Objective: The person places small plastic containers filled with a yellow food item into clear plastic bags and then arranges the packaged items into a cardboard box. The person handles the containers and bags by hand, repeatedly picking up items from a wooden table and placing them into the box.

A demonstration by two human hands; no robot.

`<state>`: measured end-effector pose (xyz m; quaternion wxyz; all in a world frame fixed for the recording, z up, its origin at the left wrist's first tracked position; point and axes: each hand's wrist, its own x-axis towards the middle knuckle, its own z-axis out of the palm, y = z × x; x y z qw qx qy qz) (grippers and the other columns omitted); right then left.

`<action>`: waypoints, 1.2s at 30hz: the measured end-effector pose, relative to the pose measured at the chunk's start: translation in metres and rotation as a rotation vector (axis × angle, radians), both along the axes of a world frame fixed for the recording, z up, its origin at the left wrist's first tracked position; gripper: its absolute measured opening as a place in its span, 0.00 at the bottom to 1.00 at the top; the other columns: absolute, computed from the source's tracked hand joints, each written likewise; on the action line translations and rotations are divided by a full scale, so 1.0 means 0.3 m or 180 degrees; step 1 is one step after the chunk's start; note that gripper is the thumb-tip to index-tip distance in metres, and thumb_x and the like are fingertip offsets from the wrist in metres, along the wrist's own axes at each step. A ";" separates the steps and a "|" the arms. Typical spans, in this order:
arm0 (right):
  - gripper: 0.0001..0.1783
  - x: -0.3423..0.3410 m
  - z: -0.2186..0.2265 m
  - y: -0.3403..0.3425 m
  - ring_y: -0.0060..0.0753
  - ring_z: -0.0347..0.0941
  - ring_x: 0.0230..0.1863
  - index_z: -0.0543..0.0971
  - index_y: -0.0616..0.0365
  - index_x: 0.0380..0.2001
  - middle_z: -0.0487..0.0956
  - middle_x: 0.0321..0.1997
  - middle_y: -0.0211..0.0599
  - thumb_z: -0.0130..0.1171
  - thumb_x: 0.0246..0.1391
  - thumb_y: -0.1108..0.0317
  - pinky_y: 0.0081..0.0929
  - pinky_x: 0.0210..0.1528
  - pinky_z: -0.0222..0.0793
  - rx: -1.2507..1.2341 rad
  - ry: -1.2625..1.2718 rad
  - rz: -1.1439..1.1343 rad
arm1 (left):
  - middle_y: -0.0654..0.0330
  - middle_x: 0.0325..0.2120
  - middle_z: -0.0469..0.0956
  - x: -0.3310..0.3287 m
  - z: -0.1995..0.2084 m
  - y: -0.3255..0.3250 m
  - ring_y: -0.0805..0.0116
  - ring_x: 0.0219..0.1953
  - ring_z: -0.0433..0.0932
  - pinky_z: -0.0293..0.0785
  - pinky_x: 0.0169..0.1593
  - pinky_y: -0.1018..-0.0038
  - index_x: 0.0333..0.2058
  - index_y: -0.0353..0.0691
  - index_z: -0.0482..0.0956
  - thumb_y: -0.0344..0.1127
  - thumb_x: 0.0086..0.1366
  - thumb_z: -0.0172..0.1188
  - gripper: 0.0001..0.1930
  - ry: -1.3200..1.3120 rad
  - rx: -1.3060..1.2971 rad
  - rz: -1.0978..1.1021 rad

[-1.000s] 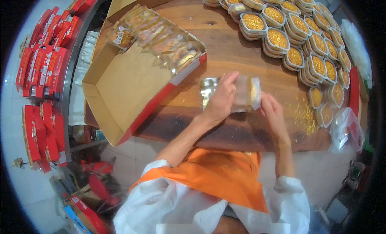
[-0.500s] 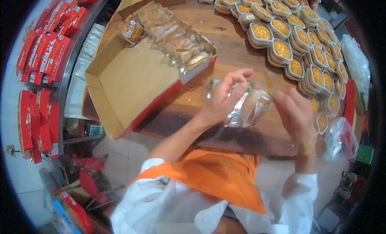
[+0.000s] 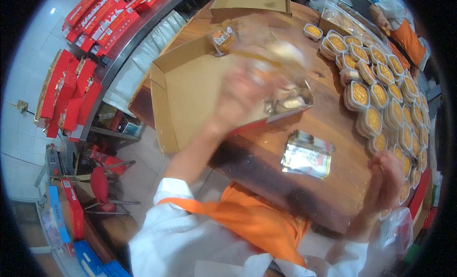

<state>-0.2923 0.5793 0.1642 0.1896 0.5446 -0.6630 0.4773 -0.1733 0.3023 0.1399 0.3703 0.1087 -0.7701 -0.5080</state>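
Note:
My left hand (image 3: pixel 238 93), smeared by motion, is over the open cardboard box (image 3: pixel 188 100), gripping a clear-bagged mooncake (image 3: pixel 285 55) that is blurred too. Bagged cakes stand in a row along the box's far side, partly covered by my hand; one bagged mooncake (image 3: pixel 222 40) shows at the far end. On the right, beside the stacked mooncakes in clear plastic trays (image 3: pixel 359 93), my right hand (image 3: pixel 384 179) has loosely bent fingers and nothing visible in it. A small pile of shiny printed pouches (image 3: pixel 308 154) lies on the wooden table (image 3: pixel 257 158) between my hands.
Another open carton (image 3: pixel 252 1) is at the far edge. A carton of wrapped goods (image 3: pixel 352 22) stands at the back right, near another person in an orange apron (image 3: pixel 408 41). Red boxes (image 3: pixel 112 24) line the left shelf. A clear plastic bag (image 3: pixel 397 231) hangs at the lower right.
My left hand has carried the bagged mooncake from the table's near side up over the box. My right hand has let go of the bag and moved right to the stacks. The view has shifted.

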 end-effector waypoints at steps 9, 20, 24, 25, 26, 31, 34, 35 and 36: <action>0.14 -0.116 -0.145 0.034 0.23 0.69 0.32 0.72 0.61 0.40 0.73 0.35 0.35 0.56 0.48 0.78 0.19 0.35 0.66 0.0885 -0.1666 -0.0430 | 0.58 0.41 0.74 -0.072 -0.356 -0.770 0.68 0.42 0.73 0.70 0.44 0.72 0.51 0.34 0.65 0.26 0.49 0.60 0.27 -0.1412 0.0376 0.0745; 0.11 -0.776 -0.128 -0.029 0.48 0.70 0.35 0.70 0.61 0.39 0.73 0.35 0.45 0.53 0.52 0.70 0.37 0.37 0.66 0.1423 0.0631 -0.1369 | 0.44 0.52 0.61 -0.210 -0.630 -0.744 0.54 0.55 0.61 0.57 0.57 0.63 0.58 0.31 0.50 0.31 0.49 0.62 0.40 -0.0915 -0.0531 0.2411; 0.09 -1.068 -0.188 -0.069 0.47 0.68 0.41 0.69 0.61 0.36 0.71 0.36 0.44 0.52 0.51 0.70 0.33 0.45 0.63 0.2058 0.1032 -0.1799 | 0.53 0.44 0.72 -0.245 -0.450 -0.590 0.62 0.48 0.71 0.65 0.53 0.67 0.50 0.31 0.65 0.24 0.53 0.54 0.23 -0.0751 0.0893 0.1196; 0.08 -1.169 -0.207 -0.023 0.47 0.67 0.41 0.69 0.60 0.34 0.71 0.35 0.44 0.52 0.50 0.71 0.34 0.45 0.63 0.1625 -0.0528 -0.1532 | 0.53 0.43 0.73 -0.232 -0.465 -0.628 0.63 0.45 0.72 0.67 0.50 0.68 0.47 0.32 0.68 0.25 0.54 0.53 0.19 -0.0748 0.0633 0.1313; 0.07 -1.179 -0.234 -0.067 0.46 0.68 0.40 0.69 0.60 0.32 0.71 0.34 0.43 0.52 0.49 0.71 0.35 0.43 0.63 0.1974 0.0154 -0.1529 | 0.54 0.42 0.74 -0.192 -0.490 -0.673 0.63 0.42 0.73 0.69 0.47 0.69 0.45 0.33 0.71 0.25 0.56 0.51 0.16 -0.0816 0.0357 0.1521; 0.07 -1.156 -0.185 -0.041 0.46 0.68 0.39 0.69 0.59 0.34 0.69 0.34 0.43 0.49 0.50 0.71 0.36 0.42 0.63 0.2214 0.1479 -0.1630 | 0.46 0.41 0.74 -0.202 -0.473 -0.721 0.55 0.45 0.73 0.67 0.47 0.65 0.42 0.32 0.71 0.38 0.59 0.52 0.17 -0.1914 0.0109 0.1968; 0.09 -1.168 -0.141 -0.053 0.39 0.68 0.41 0.70 0.58 0.38 0.70 0.37 0.39 0.47 0.54 0.70 0.30 0.44 0.63 0.2230 0.0608 -0.1401 | 0.46 0.40 0.74 -0.201 -0.521 -0.715 0.55 0.44 0.74 0.68 0.46 0.67 0.42 0.32 0.71 0.41 0.60 0.51 0.18 -0.1503 0.0387 0.2249; 0.10 -1.165 -0.147 -0.036 0.34 0.67 0.40 0.70 0.58 0.41 0.71 0.38 0.37 0.47 0.55 0.68 0.27 0.43 0.62 0.1953 0.0362 -0.1265 | 0.47 0.39 0.75 -0.204 -0.538 -0.714 0.56 0.43 0.74 0.68 0.45 0.67 0.42 0.32 0.71 0.41 0.60 0.51 0.18 -0.1340 0.0290 0.2312; 0.12 -1.146 -0.162 -0.017 0.30 0.67 0.40 0.70 0.57 0.43 0.71 0.39 0.35 0.48 0.56 0.66 0.24 0.42 0.62 0.1672 0.0115 -0.1116 | 0.48 0.37 0.76 -0.196 -0.562 -0.721 0.58 0.42 0.75 0.68 0.44 0.68 0.42 0.32 0.71 0.41 0.61 0.51 0.17 -0.1180 0.0188 0.2384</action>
